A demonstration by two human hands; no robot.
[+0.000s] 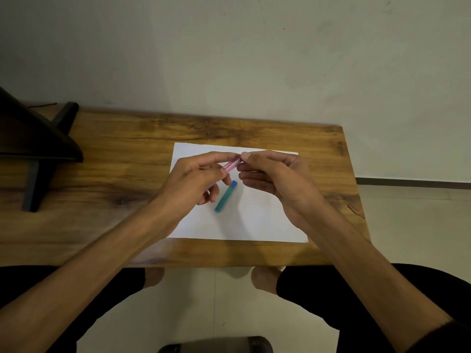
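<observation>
A small pink translucent tube is held above a white sheet of paper. My left hand grips the tube's lower end with curled fingers. My right hand pinches the tube's upper end between thumb and forefinger. Just below the hands, a teal tube with a blue cap lies on the paper, slanted. The pink tube's lower part is hidden inside my left hand.
The paper lies on a wooden table set against a pale wall. A dark stand with angled legs occupies the table's left end. My knees and feet show below the table's front edge, over a tiled floor.
</observation>
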